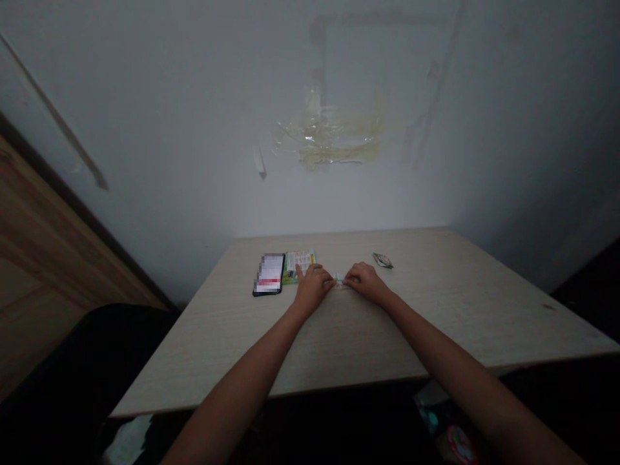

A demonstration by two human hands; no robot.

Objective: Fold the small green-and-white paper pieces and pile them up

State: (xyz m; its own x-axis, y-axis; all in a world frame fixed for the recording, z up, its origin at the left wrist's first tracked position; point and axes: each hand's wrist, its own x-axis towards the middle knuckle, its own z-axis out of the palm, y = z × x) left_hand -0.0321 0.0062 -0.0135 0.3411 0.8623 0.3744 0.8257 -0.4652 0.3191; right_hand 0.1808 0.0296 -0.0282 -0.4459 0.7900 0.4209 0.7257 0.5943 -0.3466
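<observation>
Both hands meet over a small piece of printed paper (pixel 338 281) on the table. From the left, my left hand (pixel 312 287) pinches one end of it between thumb and fingers. My right hand (pixel 367 281) grips the opposite end, fingers bent and pressed together. Only the light, coloured middle of the paper shows between the fingertips; its ends are hidden. Just behind my left hand lies a colourful printed sheet (pixel 299 258), partly covered by that hand. A small folded piece of patterned paper (pixel 383 260) rests beyond my right hand.
A smartphone (pixel 269 274) with a lit, blurred screen lies left of the printed sheet. The pale wooden table (pixel 232 349) meets a wall (pixel 194 129) with old tape (pixel 339 142) on it. A dark chair-like shape (pixel 97 361) stands at left.
</observation>
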